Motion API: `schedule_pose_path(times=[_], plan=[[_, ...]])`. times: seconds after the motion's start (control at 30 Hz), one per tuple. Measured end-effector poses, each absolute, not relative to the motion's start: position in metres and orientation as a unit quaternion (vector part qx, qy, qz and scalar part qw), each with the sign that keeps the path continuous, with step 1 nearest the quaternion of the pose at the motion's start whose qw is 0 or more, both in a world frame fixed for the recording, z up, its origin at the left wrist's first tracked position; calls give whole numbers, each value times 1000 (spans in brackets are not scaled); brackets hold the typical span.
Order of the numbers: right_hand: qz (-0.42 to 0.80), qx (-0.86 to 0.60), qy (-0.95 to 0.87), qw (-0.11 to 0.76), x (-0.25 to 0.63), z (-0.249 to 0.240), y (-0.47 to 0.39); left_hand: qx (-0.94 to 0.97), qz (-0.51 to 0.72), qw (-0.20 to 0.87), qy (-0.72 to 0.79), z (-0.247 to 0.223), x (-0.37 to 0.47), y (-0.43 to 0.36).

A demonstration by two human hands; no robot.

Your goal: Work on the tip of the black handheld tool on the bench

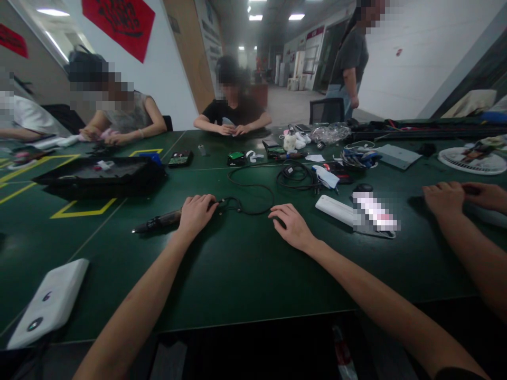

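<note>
My left hand (197,215) is wrapped over the rear end of a corded electric screwdriver (158,222), which lies on the green table (237,274) with its tip to the left. A black cord (253,212) runs from beyond my fingertips in loops toward the middle of the table. To the right, my right hand (291,227) hovers at or just above the table top with bent, parted fingers and nothing in them. Its fingertips are close to the cord; whether they touch the table I cannot tell.
A black tray (99,177) sits at the left, and a white power bank (49,301) at the near left edge. Coiled cable (297,177), a white bar-shaped device (336,210) and a fan grille (471,160) lie rightward. Another person's hands (446,200) rest at far right; several people are around.
</note>
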State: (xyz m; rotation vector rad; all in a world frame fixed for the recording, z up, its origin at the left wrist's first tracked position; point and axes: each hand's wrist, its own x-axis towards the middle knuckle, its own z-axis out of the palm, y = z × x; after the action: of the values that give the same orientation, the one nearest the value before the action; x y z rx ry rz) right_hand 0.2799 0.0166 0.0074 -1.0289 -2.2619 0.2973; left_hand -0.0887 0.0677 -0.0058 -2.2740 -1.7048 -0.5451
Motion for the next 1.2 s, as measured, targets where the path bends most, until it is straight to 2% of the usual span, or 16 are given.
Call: schedule_pose_path(times=[0.3,0.77,1.03,1.2], plan=[[106,-382,-870,294,279,9,15,-808,-201,101,-545,-5,-73,55],[58,-390,-882,256,277,-5,21,-921,-181,58,-340,2,22,3],[49,-409,-878,243,277,1,17,-926,-177,50,-329,9,25,0],[28,-443,-864,239,280,0,18,-898,-204,63,-385,3,24,9]])
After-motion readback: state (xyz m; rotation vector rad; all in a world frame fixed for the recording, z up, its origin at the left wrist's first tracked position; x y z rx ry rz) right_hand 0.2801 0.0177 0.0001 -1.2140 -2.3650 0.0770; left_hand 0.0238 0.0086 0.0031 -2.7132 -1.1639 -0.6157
